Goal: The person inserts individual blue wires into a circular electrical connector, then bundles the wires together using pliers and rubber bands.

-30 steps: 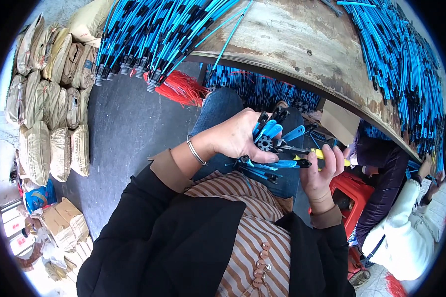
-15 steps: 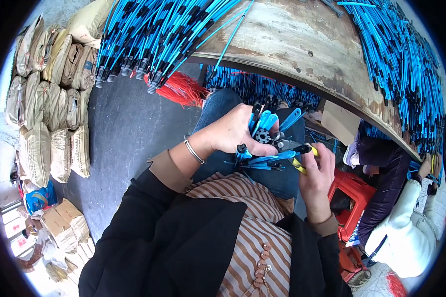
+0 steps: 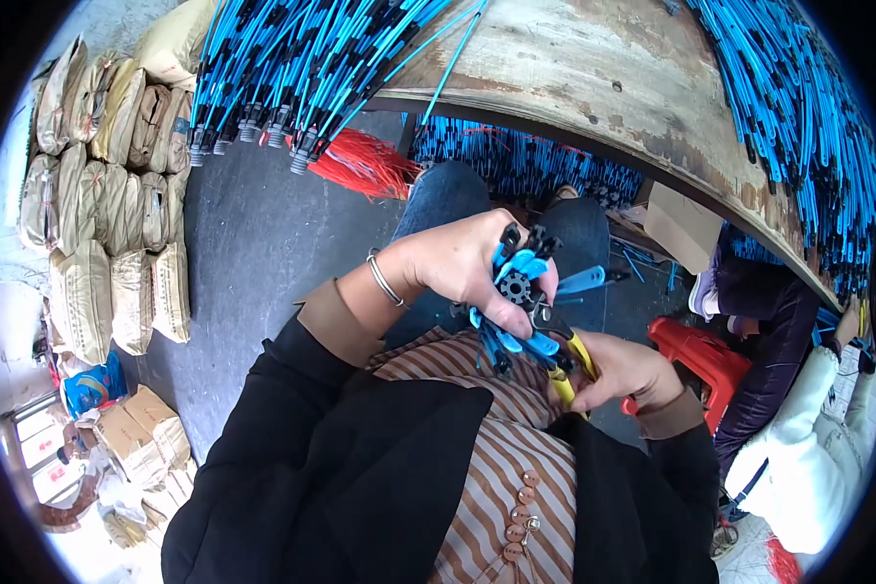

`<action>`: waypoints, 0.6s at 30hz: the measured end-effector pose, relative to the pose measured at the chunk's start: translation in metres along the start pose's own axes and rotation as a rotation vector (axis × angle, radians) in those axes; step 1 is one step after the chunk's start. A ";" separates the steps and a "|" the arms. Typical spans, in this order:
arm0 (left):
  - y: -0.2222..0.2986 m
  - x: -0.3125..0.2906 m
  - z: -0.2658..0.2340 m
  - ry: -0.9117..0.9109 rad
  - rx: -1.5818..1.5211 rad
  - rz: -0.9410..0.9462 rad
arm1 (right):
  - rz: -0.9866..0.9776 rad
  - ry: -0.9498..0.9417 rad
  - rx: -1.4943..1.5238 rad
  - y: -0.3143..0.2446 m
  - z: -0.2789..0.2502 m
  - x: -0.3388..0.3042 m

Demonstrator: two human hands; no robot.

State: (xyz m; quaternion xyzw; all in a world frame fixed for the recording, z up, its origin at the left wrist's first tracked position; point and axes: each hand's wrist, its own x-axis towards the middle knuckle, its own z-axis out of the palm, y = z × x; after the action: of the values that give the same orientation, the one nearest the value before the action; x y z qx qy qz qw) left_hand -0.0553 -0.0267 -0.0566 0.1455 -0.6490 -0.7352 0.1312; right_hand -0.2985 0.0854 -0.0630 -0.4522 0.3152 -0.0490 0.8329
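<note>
Over my lap, my left hand point(image 3: 472, 271) is closed around a cluster of blue-and-black plastic rods point(image 3: 524, 261). In the cluster's middle shows a black toothed round hub point(image 3: 514, 286), beside my left thumb. Blue flat ends stick out on several sides, one point(image 3: 582, 280) pointing right. My right hand point(image 3: 628, 370) grips pliers by their yellow handles point(image 3: 581, 356), just to the lower right of the cluster. The metal jaws reach the cluster's edge near my left thumb; their tips are partly hidden, so I cannot tell what they pinch.
A worn wooden table point(image 3: 565, 73) bears piles of blue rods point(image 3: 311, 68), more point(image 3: 808, 127) at right. Red strands point(image 3: 360, 164) hang below. Stacked sacks point(image 3: 83, 292) stand left. On the right are a red stool point(image 3: 701, 360) and a co-worker in a white top point(image 3: 798, 448).
My right hand has moved down toward my body with the pliers, whose handles now point downward. In my left hand the cluster has turned, and its lower rods hang more steeply.
</note>
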 end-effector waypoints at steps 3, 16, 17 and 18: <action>0.005 -0.003 -0.002 0.089 0.024 -0.020 | -0.161 0.453 -0.393 -0.014 0.012 -0.010; 0.007 0.003 -0.003 0.011 0.035 -0.005 | 0.050 -0.002 0.255 -0.001 -0.002 -0.010; 0.008 0.003 -0.004 0.033 0.033 -0.002 | 0.071 0.126 0.248 -0.016 0.002 -0.013; 0.008 0.003 -0.003 0.035 0.033 -0.004 | 0.070 0.123 0.248 -0.024 0.005 -0.015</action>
State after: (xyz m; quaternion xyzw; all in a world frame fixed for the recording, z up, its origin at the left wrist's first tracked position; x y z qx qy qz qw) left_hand -0.0566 -0.0318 -0.0491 0.1618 -0.6584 -0.7218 0.1386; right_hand -0.3026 0.0806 -0.0349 -0.3306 0.3728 -0.0859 0.8627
